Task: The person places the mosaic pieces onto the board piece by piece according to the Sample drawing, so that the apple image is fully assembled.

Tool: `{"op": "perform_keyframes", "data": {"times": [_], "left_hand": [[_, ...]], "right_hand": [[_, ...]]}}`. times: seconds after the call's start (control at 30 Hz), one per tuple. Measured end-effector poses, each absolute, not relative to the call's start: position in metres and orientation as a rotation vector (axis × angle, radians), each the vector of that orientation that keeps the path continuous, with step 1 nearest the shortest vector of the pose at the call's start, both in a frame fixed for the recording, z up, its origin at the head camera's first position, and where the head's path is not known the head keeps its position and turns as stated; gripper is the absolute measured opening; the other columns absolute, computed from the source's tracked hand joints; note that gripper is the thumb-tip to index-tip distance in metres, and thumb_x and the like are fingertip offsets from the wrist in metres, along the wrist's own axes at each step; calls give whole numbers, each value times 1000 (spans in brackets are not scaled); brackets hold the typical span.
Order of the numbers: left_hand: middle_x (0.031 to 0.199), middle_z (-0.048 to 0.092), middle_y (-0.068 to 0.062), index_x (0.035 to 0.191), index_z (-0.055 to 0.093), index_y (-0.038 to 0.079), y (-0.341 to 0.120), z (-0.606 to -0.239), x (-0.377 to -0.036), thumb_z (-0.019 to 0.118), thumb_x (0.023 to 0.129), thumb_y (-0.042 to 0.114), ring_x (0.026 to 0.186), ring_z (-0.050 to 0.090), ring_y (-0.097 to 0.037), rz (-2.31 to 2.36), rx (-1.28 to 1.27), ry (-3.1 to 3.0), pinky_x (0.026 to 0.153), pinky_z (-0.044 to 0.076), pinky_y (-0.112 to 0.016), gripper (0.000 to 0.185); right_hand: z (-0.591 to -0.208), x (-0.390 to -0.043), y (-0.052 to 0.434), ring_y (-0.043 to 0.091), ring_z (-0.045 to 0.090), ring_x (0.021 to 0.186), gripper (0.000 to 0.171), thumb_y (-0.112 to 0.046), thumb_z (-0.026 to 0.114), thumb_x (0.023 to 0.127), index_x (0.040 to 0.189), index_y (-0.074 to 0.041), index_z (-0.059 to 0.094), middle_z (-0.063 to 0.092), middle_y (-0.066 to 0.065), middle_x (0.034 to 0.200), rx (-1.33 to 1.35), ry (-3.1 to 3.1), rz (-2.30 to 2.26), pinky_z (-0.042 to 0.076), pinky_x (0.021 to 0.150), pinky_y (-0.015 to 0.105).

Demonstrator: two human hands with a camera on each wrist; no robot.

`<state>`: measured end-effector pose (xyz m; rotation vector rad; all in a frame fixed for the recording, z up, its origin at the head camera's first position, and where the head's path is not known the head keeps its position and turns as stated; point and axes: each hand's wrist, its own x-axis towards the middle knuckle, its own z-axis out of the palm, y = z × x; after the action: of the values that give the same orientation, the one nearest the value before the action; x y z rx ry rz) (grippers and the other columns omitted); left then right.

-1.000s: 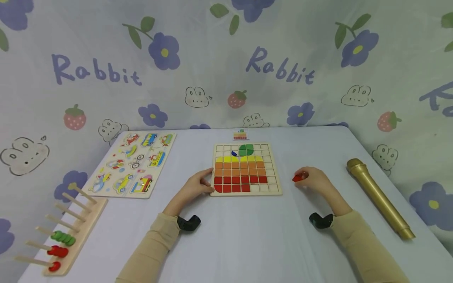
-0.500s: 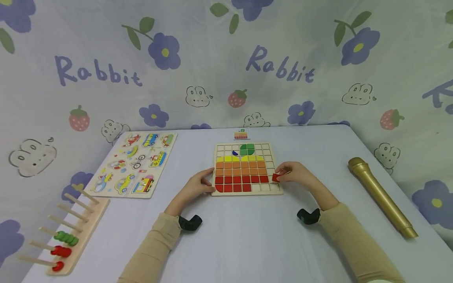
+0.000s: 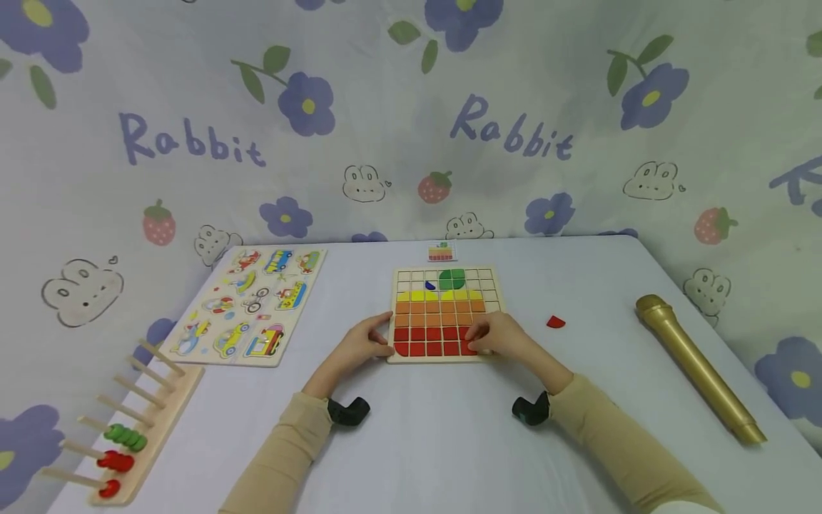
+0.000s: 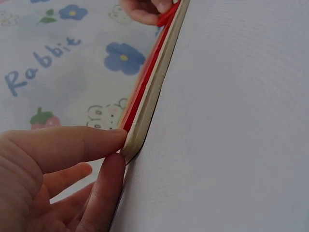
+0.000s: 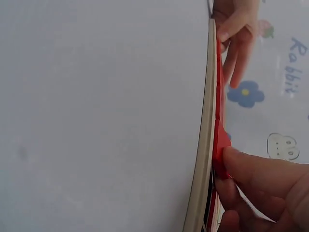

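Observation:
A square wooden grid board (image 3: 411, 276) lies mid-table, with green, blue, yellow, orange and red tiles set in its cells. My left hand (image 3: 356, 343) holds the board's left edge, thumb and finger at the near corner in the left wrist view. My right hand (image 3: 504, 335) is over the lower right of the board, covering cells there. Between its thumb and fingers it pinches a red tile (image 5: 221, 150), which sits tilted at the near row in the right wrist view. Another red tile (image 3: 556, 322), with one curved side, lies on the table right of the board.
Behind the board is a small pattern card (image 3: 442, 251). To the left lie a vehicle peg puzzle (image 3: 257, 307) and a wooden peg rack (image 3: 157, 428) with green and red beads. A gold microphone (image 3: 700, 371) lies at the right.
My right hand has carried the red tile left from the table onto the board's near row. The curved red tile, earlier covered by the hand, now shows. My left hand stays at the board's edge.

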<state>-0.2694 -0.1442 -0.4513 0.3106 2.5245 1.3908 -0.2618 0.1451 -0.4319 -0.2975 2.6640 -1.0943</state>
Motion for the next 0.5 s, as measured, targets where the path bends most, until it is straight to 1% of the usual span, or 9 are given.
{"op": "perform_keyframes", "data": {"times": [0.1,0.2,0.37,0.5], "left_hand": [[83,59,-8,139,42,9,-144,-452,-270,73,74,7,71,51,-15,1384,312,2543,61,41,-26,73],[83,59,-8,139,42,8,-144,-453,-270,73,74,7,71,51,-15,1386,321,2544,61,41,-27,73],[83,59,-8,140,41,8,-144,-455,-270,73,74,7,71,50,-15,1402,313,2519,61,41,-26,73],[83,58,-8,140,41,9,-145,-456,-270,72,73,6,72,51,-16,1413,309,2504,61,42,-26,74]], "right_hand": [[-431,-261,147,17,49,77,8,-13,73,77,80,-10,66,58,0,80,-317,2719,-1053,39,66,28],[-424,-263,162,20,49,80,16,-16,73,78,90,-8,65,56,5,84,-292,2770,-1074,39,65,29],[-412,-267,217,26,50,84,30,-17,68,82,107,0,61,54,13,95,-55,2827,-1172,41,65,31],[-415,-266,258,29,49,89,40,-20,65,85,116,4,56,53,18,102,86,2803,-1156,41,70,34]]}}
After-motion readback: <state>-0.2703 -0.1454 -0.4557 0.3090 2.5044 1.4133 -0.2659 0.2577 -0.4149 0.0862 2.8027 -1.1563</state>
